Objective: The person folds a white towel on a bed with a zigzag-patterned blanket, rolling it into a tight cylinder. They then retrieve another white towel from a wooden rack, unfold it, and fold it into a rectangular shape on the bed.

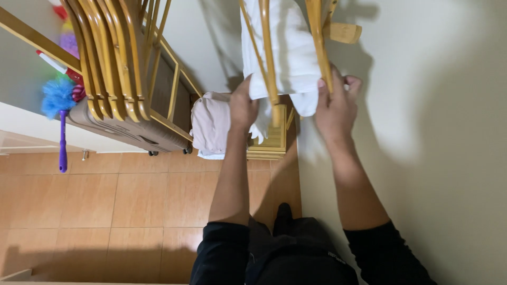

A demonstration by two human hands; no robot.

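The white cloth (288,53) you are handling hangs over a wooden chair frame (269,68) at the far middle of the view, draped between the slats with its lower edge bunched just above a small wooden stand (272,142). It looks light, soft and limp, so expect it to sag and slide off the smooth wood rather than stay put. Take it by a gathered fold or along a hem, not by a single thin layer.

Your left hand (243,105) is at the cloth's lower left edge, fingers curled together into the fabric beside the left slat. Your right hand (338,103) is clamped on the right slat (319,47), fingers wrapped around it with some of the cloth apparently pinched against the wood; just how much fabric is in that grip is hard to tell.

Just left of your left hand, a pale pinkish bundle of fabric (210,126) rests below the cloth. Further left stands a stack of wooden chairs (116,58) leaning together on a brown wheeled case (137,129). At the far left a blue duster with a purple handle (59,113) hangs against the wall. A cream wall (449,132) runs along the right, and orange floor tiles (116,206) lie near you.
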